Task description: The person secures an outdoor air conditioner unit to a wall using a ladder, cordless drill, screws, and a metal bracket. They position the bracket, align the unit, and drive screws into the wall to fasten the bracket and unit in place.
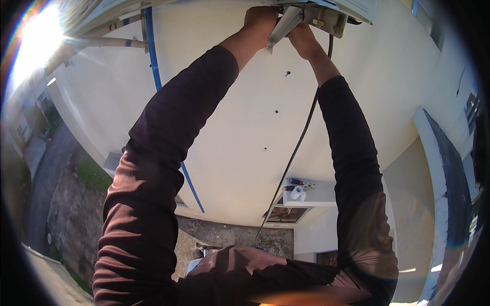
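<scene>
Both my arms reach up to a metal bracket (322, 21) on the pale wall (229, 132), under a panel or housing at the top. My left hand (259, 28) is closed at the left of a slanting metal strut (285, 26); what it holds is hidden. My right hand (303, 41) is just right of the strut, its fingers curled behind the metal, their hold hidden. A blue pipe (152, 56) runs down left of my arms, and a black cable (301, 143) runs down near my right arm. Small dark holes or fixings (276, 111) dot the wall between them.
Below, hand tools (301, 183) and a white roll (298, 194) lie on a white ledge (319, 196) above a window (286, 214). A concrete yard (235, 234), grass (89, 168) and a road (48, 168) lie far beneath. A projecting wall edge (431, 168) stands at right. Sun glares at upper left.
</scene>
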Motion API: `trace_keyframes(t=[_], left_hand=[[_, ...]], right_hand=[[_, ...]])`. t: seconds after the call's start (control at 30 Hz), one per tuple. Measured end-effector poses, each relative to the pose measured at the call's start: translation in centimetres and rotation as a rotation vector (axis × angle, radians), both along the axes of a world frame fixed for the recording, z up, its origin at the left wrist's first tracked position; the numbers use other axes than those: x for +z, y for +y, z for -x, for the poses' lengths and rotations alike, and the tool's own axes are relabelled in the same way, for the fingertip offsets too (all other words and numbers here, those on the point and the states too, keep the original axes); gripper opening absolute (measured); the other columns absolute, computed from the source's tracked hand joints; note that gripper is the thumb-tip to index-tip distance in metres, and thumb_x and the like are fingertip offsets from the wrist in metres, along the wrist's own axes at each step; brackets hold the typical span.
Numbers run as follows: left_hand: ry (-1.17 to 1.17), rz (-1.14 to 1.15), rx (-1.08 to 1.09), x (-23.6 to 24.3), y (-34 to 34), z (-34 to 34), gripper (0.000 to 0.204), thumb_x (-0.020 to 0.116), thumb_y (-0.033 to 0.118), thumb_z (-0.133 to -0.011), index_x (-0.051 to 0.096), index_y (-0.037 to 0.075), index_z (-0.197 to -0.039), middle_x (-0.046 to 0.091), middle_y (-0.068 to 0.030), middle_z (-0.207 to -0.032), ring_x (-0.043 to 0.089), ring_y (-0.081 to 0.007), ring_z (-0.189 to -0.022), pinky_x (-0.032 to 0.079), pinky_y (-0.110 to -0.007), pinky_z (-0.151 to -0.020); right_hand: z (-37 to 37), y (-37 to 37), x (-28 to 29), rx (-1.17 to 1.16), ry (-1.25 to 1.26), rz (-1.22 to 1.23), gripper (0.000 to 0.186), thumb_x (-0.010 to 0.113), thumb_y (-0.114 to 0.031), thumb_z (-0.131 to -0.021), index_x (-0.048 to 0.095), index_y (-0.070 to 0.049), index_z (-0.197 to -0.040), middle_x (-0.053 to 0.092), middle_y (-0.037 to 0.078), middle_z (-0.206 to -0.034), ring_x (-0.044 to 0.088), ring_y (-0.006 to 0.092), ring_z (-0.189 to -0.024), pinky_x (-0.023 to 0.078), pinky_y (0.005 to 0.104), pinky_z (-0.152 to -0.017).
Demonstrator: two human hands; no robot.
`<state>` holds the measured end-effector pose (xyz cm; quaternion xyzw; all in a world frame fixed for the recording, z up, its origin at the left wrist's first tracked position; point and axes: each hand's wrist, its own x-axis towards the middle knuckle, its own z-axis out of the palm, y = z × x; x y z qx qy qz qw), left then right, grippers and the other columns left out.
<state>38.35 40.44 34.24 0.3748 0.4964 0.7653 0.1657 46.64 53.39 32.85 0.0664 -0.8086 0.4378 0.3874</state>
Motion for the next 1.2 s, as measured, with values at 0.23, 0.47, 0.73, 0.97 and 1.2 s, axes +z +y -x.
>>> trace_keyframes(t=[0.23, 0.47, 0.73, 0.97, 1.2], left_hand=[[-0.119, -0.026, 0.066, -0.4, 0.4, -0.6, 0.04, 0.056, 0.019, -0.102, 0.057, 0.011, -0.141, 0.057, -0.0084, -0.141, 0.049, -0.0236, -0.133, 0.041, -0.042, -0.111], [-0.083, -0.034, -0.054, -0.1, -0.7, -2.7, 0.04, 0.054, 0.018, -0.102, 0.056, 0.008, -0.141, 0.057, -0.0109, -0.143, 0.053, -0.025, -0.125, 0.041, -0.043, -0.108], [-0.369, -0.157, -0.001, 0.3, 0.5, -2.9, 0.034, 0.057, 0.015, -0.1, 0.059, 0.001, -0.131, 0.064, -0.0132, -0.122, 0.059, -0.0256, -0.111, 0.048, -0.047, -0.095], [0.031, 0.002, 0.139, -0.3, 3.2, -1.1, 0.039, 0.048, 0.032, -0.104, 0.068, -0.001, -0.11, 0.07, -0.0184, -0.114, 0.068, -0.0329, -0.101, 0.052, -0.046, -0.083], [-0.359, -0.293, 0.05, -0.3, 5.1, -0.1, 0.047, 0.043, 0.038, -0.108, 0.068, -0.001, -0.117, 0.071, -0.0153, -0.116, 0.067, -0.0315, -0.104, 0.052, -0.045, -0.085]], right_hand=[[-0.1, -0.2, -0.2, 0.01, 0.02, 0.029, 0.041, 0.058, -0.02, -0.096, 0.057, -0.001, -0.133, 0.066, 0.013, -0.119, 0.065, 0.0245, -0.109, 0.053, 0.0406, -0.098], [-0.5, -0.6, -0.2, -0.008, 0.032, -0.025, 0.036, 0.06, -0.017, -0.095, 0.06, -0.001, -0.127, 0.067, 0.012, -0.115, 0.066, 0.024, -0.105, 0.055, 0.0408, -0.093], [-0.5, -0.9, -0.3, 0.004, 0.048, 0.029, 0.039, 0.063, -0.018, -0.093, 0.06, 0.0, -0.127, 0.067, 0.011, -0.114, 0.065, 0.0228, -0.105, 0.054, 0.0396, -0.094], [3.0, 5.1, -1.5, -0.337, 0.134, -0.527, 0.033, 0.057, -0.019, -0.097, 0.063, -0.001, -0.125, 0.064, 0.015, -0.123, 0.06, 0.0271, -0.112, 0.048, 0.0419, -0.097], [5.8, 9.7, -2.8, -0.344, 0.08, -0.564, 0.033, 0.046, -0.014, -0.105, 0.062, -0.002, -0.131, 0.065, 0.021, -0.129, 0.056, 0.0338, -0.125, 0.043, 0.0447, -0.107]])
